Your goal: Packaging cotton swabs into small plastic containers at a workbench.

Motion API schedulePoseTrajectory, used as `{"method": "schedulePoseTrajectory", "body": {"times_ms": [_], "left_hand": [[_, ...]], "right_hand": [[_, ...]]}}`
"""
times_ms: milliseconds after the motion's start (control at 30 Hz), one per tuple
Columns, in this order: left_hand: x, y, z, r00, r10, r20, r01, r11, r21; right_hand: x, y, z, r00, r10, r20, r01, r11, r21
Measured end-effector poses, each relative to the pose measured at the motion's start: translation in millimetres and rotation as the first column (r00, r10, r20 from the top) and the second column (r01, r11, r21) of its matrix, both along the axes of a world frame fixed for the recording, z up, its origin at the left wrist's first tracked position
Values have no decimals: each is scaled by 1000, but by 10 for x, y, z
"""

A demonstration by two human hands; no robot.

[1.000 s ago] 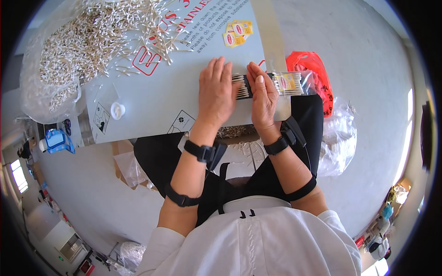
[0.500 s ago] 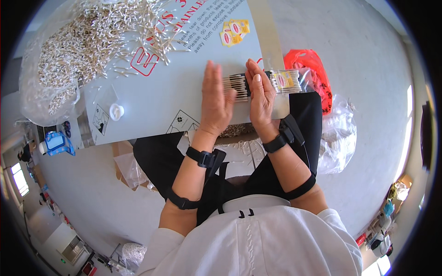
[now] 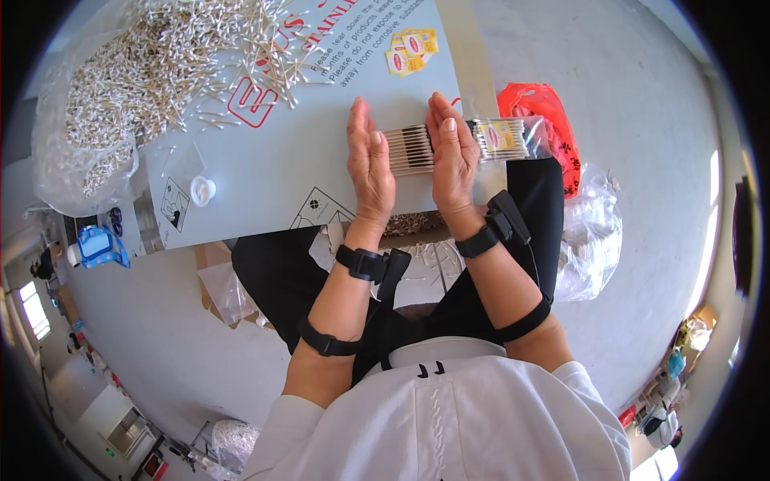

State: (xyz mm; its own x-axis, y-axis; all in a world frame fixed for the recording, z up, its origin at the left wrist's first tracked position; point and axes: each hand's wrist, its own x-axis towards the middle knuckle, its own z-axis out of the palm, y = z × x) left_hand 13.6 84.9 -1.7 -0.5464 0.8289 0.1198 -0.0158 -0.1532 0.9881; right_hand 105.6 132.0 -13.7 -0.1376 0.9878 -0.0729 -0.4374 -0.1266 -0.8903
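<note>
A flat row of cotton swabs [image 3: 411, 150] lies on the table between my two hands, its sticks running left to right. My left hand [image 3: 370, 172] stands on edge at the row's left end, fingers stretched out, palm facing inward. Opposite it, my right hand [image 3: 455, 164] is at the row's right end, fingers straight and thumb raised. Whether either palm presses on the swab tips is partly hidden. Just right of my right hand lies a clear pack of swabs [image 3: 517, 140] with a yellow label [image 3: 499, 135] in it.
A large heap of loose swabs [image 3: 136, 88] spills from a clear bag at the far left. Yellow labels [image 3: 411, 50] lie at the back. A small white round container [image 3: 202, 191] stands at the left. Red [image 3: 569, 160] and clear bags [image 3: 589, 240] are at the right.
My left hand has shifted slightly left and turned more on edge, uncovering more of the swab row. The right hand has barely moved.
</note>
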Motion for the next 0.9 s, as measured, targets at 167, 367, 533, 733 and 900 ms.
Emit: {"method": "schedulePoseTrajectory", "body": {"times_ms": [167,367,533,733,900], "left_hand": [[-204,-198,-20,899,-84,-430,33,992,-125],[-164,-437,130,371,-402,-837,-59,889,-453],[-84,-570,169,375,-469,-800,-46,852,-521],[-103,-503,147,343,-467,-815,-43,859,-510],[-99,-377,37,296,-462,-836,-21,872,-489]], "right_hand": [[184,32,46,999,-44,18,43,998,35],[449,-80,206,978,44,204,-47,999,8],[619,-138,89,753,100,651,-237,963,127],[575,-150,76,606,-70,793,-361,864,352],[539,-183,73,576,-96,812,-357,864,355]]}}
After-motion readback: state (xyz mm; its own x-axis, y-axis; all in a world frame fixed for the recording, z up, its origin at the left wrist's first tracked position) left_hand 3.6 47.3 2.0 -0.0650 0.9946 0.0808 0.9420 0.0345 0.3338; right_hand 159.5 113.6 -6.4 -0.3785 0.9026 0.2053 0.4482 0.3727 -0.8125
